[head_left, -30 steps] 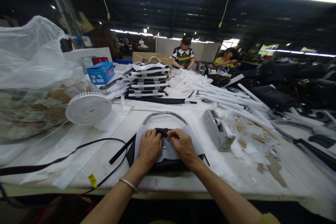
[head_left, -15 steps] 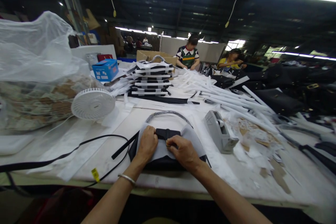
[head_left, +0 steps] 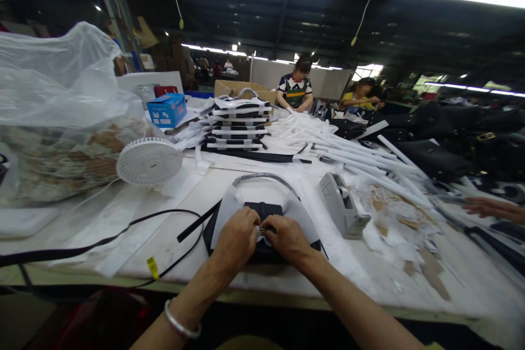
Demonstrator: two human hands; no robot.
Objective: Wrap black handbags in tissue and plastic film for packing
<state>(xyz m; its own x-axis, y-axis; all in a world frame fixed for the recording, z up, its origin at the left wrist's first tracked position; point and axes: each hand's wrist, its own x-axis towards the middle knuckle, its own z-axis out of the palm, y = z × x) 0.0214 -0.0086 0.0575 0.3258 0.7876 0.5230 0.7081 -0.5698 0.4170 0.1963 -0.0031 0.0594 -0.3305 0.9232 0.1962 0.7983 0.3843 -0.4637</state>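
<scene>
A black handbag [head_left: 266,254] lies on the worktable in front of me, partly covered by white wrapping sheet [head_left: 298,216]. Its arched handle [head_left: 266,176] has a clear wrap and points away from me. At the middle of the front, below a dark strap [head_left: 264,209], sits a small gold-coloured clasp [head_left: 262,230]. My right hand [head_left: 286,236] pinches this clasp between thumb and forefinger. My left hand [head_left: 239,234] is closed right beside it, fingertips meeting at the clasp's left edge; what they pinch is hidden.
Behind the bag stands a stack of wrapped black pieces [head_left: 238,126]. A tape dispenser [head_left: 343,208] is at right, a white fan [head_left: 150,161] at left. White tubes [head_left: 361,158] lie beyond. Another person's hand [head_left: 492,208] reaches in at right. A black cord [head_left: 135,222] crosses the left side.
My left hand has moved right and nearer, from the sheet left of the strap to the clasp. My right hand stays at the clasp. Another person's hand has appeared at the right.
</scene>
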